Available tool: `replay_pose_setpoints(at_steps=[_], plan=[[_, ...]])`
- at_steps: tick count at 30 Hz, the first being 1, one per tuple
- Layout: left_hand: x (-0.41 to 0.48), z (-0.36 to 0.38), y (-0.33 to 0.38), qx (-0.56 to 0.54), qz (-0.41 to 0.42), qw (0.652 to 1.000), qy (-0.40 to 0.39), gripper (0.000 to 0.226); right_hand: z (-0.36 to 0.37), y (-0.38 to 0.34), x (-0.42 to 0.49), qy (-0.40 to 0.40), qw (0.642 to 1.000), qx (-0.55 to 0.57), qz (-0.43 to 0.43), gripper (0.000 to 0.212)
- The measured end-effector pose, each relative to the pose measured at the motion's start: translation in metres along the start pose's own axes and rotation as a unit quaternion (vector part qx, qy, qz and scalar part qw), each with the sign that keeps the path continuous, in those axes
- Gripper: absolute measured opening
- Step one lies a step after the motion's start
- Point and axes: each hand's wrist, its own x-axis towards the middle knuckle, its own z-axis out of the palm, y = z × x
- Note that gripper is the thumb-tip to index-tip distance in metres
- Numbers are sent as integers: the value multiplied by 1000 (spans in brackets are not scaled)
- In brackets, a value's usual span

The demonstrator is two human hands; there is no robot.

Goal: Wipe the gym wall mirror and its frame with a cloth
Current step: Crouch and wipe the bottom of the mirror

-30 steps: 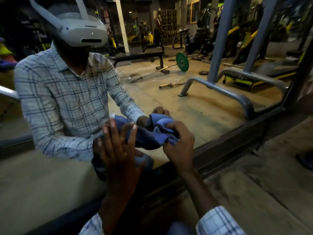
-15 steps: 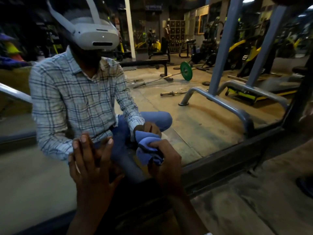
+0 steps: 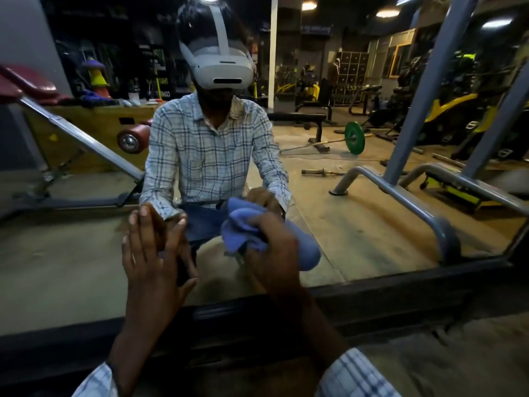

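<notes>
The wall mirror (image 3: 372, 239) fills the upper view and shows my reflection in a checked shirt. Its dark frame (image 3: 400, 285) runs along the bottom, just above the floor. My right hand (image 3: 272, 250) presses a bunched blue cloth (image 3: 243, 227) against the lower glass, a little above the frame. My left hand (image 3: 151, 253) lies flat on the glass to the left of the cloth, fingers spread, holding nothing.
A concrete floor (image 3: 443, 353) lies below the frame at the right. The glass reflects a grey machine base (image 3: 400, 196), a barbell with a green plate (image 3: 354, 138) and an inclined bench (image 3: 80, 141).
The view has tilted up and shifted. My right hand moved the cloth down and back up on the lower glass. My left hand stayed flat on the mirror.
</notes>
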Motion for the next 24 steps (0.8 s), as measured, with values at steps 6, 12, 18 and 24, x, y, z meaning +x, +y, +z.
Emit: replay_pose_setpoints(at_steps=[6, 12, 18, 24], plan=[[-1, -7, 2, 8, -3, 1000, -2, 138, -56, 10, 26, 51, 998, -33, 3, 49], [-3, -12, 6, 43, -18, 999, -25, 138, -6, 33, -11, 97, 993, -11, 70, 37], [-3, -17, 12, 53, -26, 998, -37, 140, -22, 40, -40, -110, 990, -66, -62, 33], [-7, -10, 16, 63, -31, 997, -27, 139, -43, 27, 17, 183, 982, -53, 20, 39]])
